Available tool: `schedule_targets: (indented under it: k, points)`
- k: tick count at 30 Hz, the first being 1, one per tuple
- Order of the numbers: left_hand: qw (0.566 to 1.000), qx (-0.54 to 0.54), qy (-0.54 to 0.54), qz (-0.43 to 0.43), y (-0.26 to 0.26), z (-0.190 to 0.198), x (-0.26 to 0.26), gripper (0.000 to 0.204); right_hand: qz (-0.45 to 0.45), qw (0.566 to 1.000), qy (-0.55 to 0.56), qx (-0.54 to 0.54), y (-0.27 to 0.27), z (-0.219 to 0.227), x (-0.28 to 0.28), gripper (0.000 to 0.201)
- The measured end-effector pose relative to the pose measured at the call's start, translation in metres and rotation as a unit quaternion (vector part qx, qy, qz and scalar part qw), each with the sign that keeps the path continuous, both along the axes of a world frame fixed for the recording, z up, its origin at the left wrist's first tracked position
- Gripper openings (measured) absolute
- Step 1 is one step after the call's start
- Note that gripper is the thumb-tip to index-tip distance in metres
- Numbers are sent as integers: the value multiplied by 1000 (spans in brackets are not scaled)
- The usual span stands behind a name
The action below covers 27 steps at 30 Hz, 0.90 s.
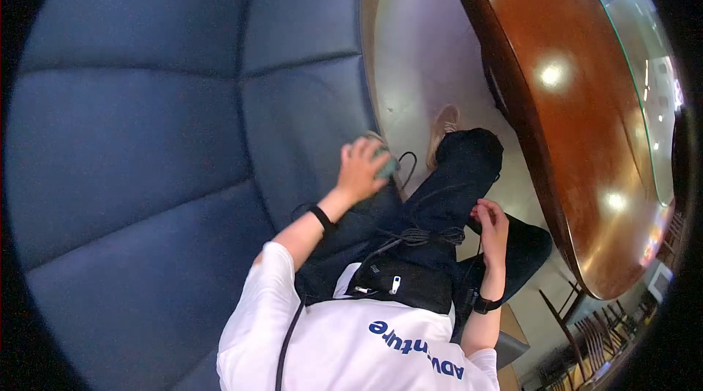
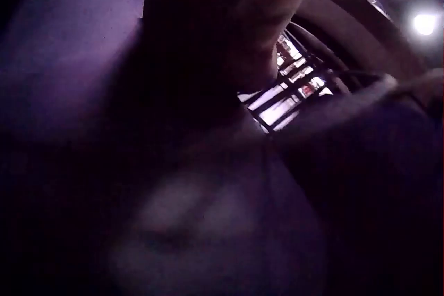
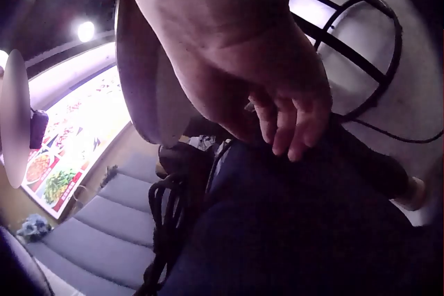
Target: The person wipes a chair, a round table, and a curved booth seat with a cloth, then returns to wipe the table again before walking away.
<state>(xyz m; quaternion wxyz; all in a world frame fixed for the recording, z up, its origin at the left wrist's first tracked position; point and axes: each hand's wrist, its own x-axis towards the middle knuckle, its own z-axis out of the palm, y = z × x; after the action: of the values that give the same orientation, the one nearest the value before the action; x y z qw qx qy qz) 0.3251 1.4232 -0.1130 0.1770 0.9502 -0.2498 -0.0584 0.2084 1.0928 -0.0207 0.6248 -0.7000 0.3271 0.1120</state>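
Observation:
I sit on a blue padded booth seat (image 1: 146, 135). My left hand (image 1: 359, 168) reaches out to the seat beside my knee, fingers curled over a small grey-green cloth (image 1: 387, 165) that it presses against the upholstery. The left wrist view is dark and blurred, showing only purple-blue padding (image 2: 62, 67). My right hand (image 1: 492, 221) rests on my thigh in dark trousers (image 1: 447, 186). In the right wrist view, the fingers (image 3: 288, 126) of that hand hang loosely curled over the trousers (image 3: 298, 226) and hold nothing.
A round glossy brown table (image 1: 578, 135) stands close on the right, its edge over my knees. A coiled black cable (image 1: 417, 236) and a black pouch (image 1: 403, 285) lie on my lap. A tan shoe (image 1: 444, 124) rests on the pale floor. Chairs (image 1: 586, 332) stand at lower right.

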Motion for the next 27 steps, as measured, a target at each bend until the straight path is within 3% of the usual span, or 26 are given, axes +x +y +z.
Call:
schedule_targets:
  k: [4,8,10,12,14,17,19,27]
  points:
    - [999,-23,-4,-37,26,-13,4,65,27,998,-36,-33,-1,-5,4,22]
    - [991,23,-88,102,85,-18,80,64,27,999,-35,-33,-3,-9,0,22]
    - [969,109,-111,194,130,-20,123,58,14,999,-33,-26,-2,-9,-2,22]
    - [942,151,-106,280,182,-26,156,60,-7,999,-29,-23,-4,-8,-6,22]
    - [935,149,-78,311,231,-36,166,58,19,999,-35,-35,-7,-8,-13,21]
    - [911,161,-97,366,239,-30,116,54,0,999,-42,-15,-17,-24,-27,21]
    - [915,148,-150,344,240,-41,61,56,-4,998,-59,-13,-21,-24,-28,22]
    - [942,94,-73,313,160,-29,-187,55,-3,999,-37,21,-9,-50,-21,23]
